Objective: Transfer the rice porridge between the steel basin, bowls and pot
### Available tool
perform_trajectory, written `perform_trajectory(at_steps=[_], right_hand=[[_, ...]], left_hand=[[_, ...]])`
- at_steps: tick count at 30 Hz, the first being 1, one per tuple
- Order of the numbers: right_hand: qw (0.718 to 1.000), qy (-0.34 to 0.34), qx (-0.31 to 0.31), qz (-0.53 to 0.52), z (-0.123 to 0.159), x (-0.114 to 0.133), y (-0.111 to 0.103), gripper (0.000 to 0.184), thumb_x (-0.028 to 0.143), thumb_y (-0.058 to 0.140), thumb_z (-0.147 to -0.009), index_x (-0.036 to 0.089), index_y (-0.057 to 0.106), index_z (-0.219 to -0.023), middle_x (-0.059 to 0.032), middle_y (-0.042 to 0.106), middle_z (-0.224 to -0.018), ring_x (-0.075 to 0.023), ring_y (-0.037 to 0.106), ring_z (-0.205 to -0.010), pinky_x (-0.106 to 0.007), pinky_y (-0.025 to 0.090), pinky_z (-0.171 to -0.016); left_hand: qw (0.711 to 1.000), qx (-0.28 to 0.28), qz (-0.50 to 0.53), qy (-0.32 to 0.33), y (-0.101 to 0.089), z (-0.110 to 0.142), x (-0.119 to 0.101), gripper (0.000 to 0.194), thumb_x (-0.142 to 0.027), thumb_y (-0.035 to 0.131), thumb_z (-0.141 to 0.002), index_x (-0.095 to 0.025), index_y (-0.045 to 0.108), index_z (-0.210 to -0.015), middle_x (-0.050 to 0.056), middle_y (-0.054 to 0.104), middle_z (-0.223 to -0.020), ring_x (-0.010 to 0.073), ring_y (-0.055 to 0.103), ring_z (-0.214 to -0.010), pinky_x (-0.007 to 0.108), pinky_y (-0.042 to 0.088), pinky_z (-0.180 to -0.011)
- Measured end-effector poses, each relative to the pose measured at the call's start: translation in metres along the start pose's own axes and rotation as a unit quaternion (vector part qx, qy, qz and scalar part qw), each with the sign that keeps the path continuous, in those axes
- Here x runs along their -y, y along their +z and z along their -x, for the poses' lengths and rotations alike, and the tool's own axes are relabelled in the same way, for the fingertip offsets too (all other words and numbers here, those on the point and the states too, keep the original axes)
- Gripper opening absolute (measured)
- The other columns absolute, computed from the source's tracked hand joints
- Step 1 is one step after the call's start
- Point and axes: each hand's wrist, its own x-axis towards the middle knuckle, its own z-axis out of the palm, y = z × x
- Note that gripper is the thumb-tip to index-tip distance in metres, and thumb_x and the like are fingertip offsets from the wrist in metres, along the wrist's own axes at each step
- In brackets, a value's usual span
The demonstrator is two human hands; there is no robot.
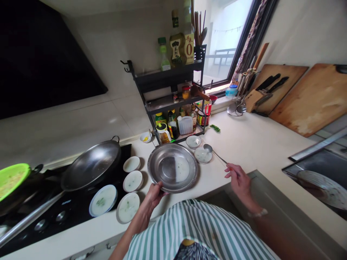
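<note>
My left hand (pixel 154 195) grips the near rim of a round steel basin (pixel 172 167) that sits on the pale counter, with a little whitish liquid in its bottom. My right hand (pixel 238 179) is closed on the handle of a long metal spoon (pixel 214 151). The spoon's bowl hovers over a small white dish (pixel 203 155) to the right of the basin. A second small dish (pixel 193 141) stands just behind it.
Several white dishes of pale batter (pixel 103 200) lie on the black stovetop (pixel 65 213) beside a steel wok (pixel 90 165). A green-rimmed pan (pixel 12 178) is at far left. A spice rack (pixel 173 104), a knife block (pixel 255 99), cutting boards (pixel 311 97) and a sink (pixel 320 180) surround the counter.
</note>
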Motion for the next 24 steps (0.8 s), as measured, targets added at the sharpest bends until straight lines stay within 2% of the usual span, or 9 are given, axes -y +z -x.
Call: perform_trajectory(at_steps=[3,5,8,10,12,15,20,24], right_hand=[[0.999,-0.046,0.020,0.017,0.002,0.002,-0.003,0.023,0.024,0.041,-0.092,0.021,0.061,-0.104,-0.0054,0.063,-0.090,-0.0121,0.063,-0.059,-0.028,0.056,-0.053],[0.999,-0.040,0.025,0.012,0.004,0.001,-0.003,0.023,0.025,0.042,-0.092,0.021,0.062,-0.104,-0.0057,0.063,-0.090,-0.0126,0.063,-0.060,-0.029,0.056,-0.053],[0.999,0.038,-0.025,-0.027,0.007,0.001,0.001,0.022,0.029,0.043,-0.093,0.020,0.060,-0.105,-0.0030,0.064,-0.080,-0.0120,0.062,-0.054,-0.030,0.055,-0.054],[0.988,0.105,-0.078,-0.078,0.007,0.004,0.006,0.023,0.033,0.044,-0.093,0.019,0.058,-0.105,-0.0019,0.065,-0.075,-0.0122,0.061,-0.051,-0.029,0.054,-0.052],[0.977,0.145,-0.091,-0.127,0.008,0.011,0.013,0.024,0.037,0.046,-0.092,0.019,0.057,-0.103,-0.0022,0.066,-0.073,-0.0126,0.061,-0.049,-0.029,0.054,-0.049],[0.975,0.151,-0.040,-0.158,0.012,0.020,0.028,0.026,0.041,0.047,-0.092,0.019,0.056,-0.102,-0.0014,0.065,-0.069,-0.0132,0.061,-0.049,-0.029,0.053,-0.049],[0.983,0.108,0.063,-0.131,0.021,0.022,0.056,0.028,0.042,0.043,-0.093,0.019,0.057,-0.102,-0.0011,0.063,-0.069,-0.0120,0.060,-0.049,-0.026,0.052,-0.050],[0.982,0.087,0.121,-0.119,0.024,0.021,0.069,0.029,0.042,0.044,-0.091,0.019,0.059,-0.099,-0.0014,0.063,-0.068,-0.0129,0.060,-0.050,-0.026,0.052,-0.050]], left_hand=[[1.000,0.000,0.005,0.000,0.001,0.000,0.000,0.018,0.000,0.051,-0.075,-0.017,0.049,-0.078,-0.004,0.055,-0.053,0.0107,0.054,-0.045,0.022,0.049,-0.042],[1.000,0.000,0.007,0.003,0.000,0.000,0.000,0.018,0.000,0.051,-0.074,-0.017,0.049,-0.077,-0.005,0.054,-0.053,0.0104,0.054,-0.045,0.021,0.048,-0.042],[1.000,0.008,0.004,0.003,0.000,0.000,0.000,0.018,0.001,0.052,-0.072,-0.016,0.051,-0.078,-0.003,0.056,-0.055,0.0106,0.054,-0.045,0.022,0.048,-0.042],[1.000,0.010,0.003,0.004,0.001,0.001,0.000,0.019,0.001,0.051,-0.072,-0.016,0.051,-0.080,-0.003,0.057,-0.056,0.0108,0.054,-0.045,0.023,0.048,-0.042],[1.000,0.007,0.002,0.003,0.001,0.002,0.000,0.018,0.001,0.049,-0.073,-0.016,0.051,-0.081,-0.003,0.057,-0.055,0.0108,0.054,-0.045,0.023,0.049,-0.042],[1.000,0.008,-0.001,0.003,0.002,0.003,-0.001,0.017,0.000,0.047,-0.074,-0.015,0.051,-0.081,-0.002,0.058,-0.055,0.0108,0.054,-0.045,0.023,0.049,-0.042],[1.000,0.008,0.005,0.004,0.003,0.005,-0.002,0.015,-0.001,0.050,-0.071,-0.015,0.052,-0.079,-0.002,0.058,-0.055,0.0112,0.054,-0.045,0.023,0.049,-0.041],[1.000,0.006,0.012,0.004,0.003,0.004,-0.001,0.016,-0.001,0.053,-0.069,-0.015,0.052,-0.077,-0.002,0.058,-0.055,0.0113,0.055,-0.045,0.022,0.048,-0.041]])
